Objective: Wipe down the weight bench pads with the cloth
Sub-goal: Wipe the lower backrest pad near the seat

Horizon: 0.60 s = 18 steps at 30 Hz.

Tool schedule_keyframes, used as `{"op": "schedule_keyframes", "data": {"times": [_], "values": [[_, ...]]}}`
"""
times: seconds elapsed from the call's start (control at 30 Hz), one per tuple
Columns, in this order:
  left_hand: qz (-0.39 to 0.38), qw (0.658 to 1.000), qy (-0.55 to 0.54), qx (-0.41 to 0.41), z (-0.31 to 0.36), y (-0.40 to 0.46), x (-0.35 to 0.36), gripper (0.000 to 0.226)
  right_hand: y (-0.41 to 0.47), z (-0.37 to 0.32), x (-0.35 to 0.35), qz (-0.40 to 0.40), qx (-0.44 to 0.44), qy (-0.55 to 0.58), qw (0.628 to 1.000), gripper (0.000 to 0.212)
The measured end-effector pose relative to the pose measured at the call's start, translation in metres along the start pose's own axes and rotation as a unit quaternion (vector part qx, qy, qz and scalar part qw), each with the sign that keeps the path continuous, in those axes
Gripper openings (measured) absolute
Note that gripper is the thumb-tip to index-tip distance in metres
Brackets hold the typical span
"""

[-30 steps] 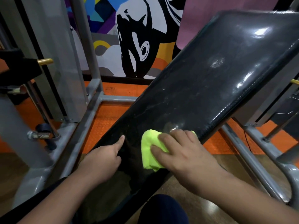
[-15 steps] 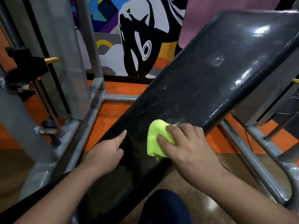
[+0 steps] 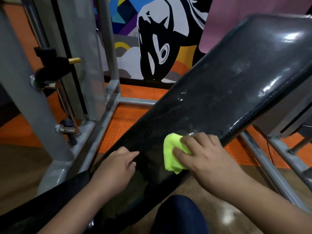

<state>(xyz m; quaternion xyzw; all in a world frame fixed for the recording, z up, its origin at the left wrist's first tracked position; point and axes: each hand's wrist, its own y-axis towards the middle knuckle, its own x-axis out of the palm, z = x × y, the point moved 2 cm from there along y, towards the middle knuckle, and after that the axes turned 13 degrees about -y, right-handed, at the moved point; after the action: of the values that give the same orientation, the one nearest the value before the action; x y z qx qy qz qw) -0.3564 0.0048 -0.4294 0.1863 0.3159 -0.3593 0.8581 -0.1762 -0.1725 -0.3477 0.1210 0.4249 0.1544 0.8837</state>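
Mid-wipe, low on bench pad (image 3: 219,92). Right hand (image 3: 207,157) flat, pressing yellow cloth (image 3: 170,152) onto pad; left hand (image 3: 116,168) loosely curled, forefinger touching pad beside cloth. Next prob: push cloth up twd smudges beyond fingers.

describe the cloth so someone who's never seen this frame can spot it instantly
Start at the long black bench pad that slants from upper right to lower left. Near its lower end, by the right edge, the right hand presses a folded cloth flat on the pad. It is the only bright yellow-green thing here; the left hand beside it holds nothing.
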Motion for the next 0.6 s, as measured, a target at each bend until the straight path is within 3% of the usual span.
{"op": "schedule_keyframes", "data": {"times": [0.1,0.23,0.37,0.5,0.6], "values": [[-0.009,1.0,0.006,-0.004,-0.004,-0.01,0.002,0.041,0.014,-0.01,0.004,-0.022,0.04,-0.018,0.999,0.045],[-0.057,0.998,0.024,-0.01,-0.002,-0.022,0.012,0.046,0.004,-0.015,0.004,-0.023,-0.021,0.0,1.0,0.042],[-0.056,0.998,0.015,-0.004,-0.008,-0.026,0.017,0.05,0.018,-0.005,0.001,-0.045,0.046,-0.008,0.998,0.044],[-0.046,0.998,0.047,-0.009,-0.015,-0.027,0.018,0.055,0.019,-0.02,0.006,-0.033,-0.004,-0.01,0.999,0.039],[-0.08,0.996,0.028,-0.036,-0.013,-0.031,0.016,0.056,0.024,-0.009,0.006,-0.043,0.019,-0.006,0.999,0.042]]}}
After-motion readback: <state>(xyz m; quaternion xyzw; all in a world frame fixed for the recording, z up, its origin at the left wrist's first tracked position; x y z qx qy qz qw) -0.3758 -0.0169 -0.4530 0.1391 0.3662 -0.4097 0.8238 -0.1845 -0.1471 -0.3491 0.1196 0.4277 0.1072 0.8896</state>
